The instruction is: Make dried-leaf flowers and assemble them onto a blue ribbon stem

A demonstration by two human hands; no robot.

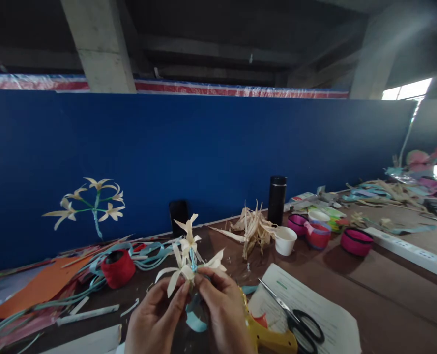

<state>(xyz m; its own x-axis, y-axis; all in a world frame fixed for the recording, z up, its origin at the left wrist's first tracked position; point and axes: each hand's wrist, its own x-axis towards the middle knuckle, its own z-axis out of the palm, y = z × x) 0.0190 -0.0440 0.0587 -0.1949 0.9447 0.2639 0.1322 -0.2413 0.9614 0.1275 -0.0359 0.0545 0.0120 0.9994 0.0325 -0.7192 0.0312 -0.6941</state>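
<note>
Between my two hands, above the table's near edge, is a spray of cream artificial flowers [189,241] on a stem wrapped in light blue ribbon. My left hand [159,312] pinches the base of a lower flower with thumb and finger. Right beside it, my right hand [220,307] has its fingers closed on the stem just below the blooms. A loose end of light blue ribbon [196,319] hangs beneath the fingers. Close to my right hand lies a yellow glue gun [273,340], partly hidden by that hand.
Black-handled scissors [295,317] lie on a printed sheet [314,305] at right. Behind are dried husks [255,228], a white cup [285,241], a black bottle [277,201] and a power strip [410,248]. At left are a red roll [118,269], orange paper [41,285] and a finished-looking flower spray [96,209].
</note>
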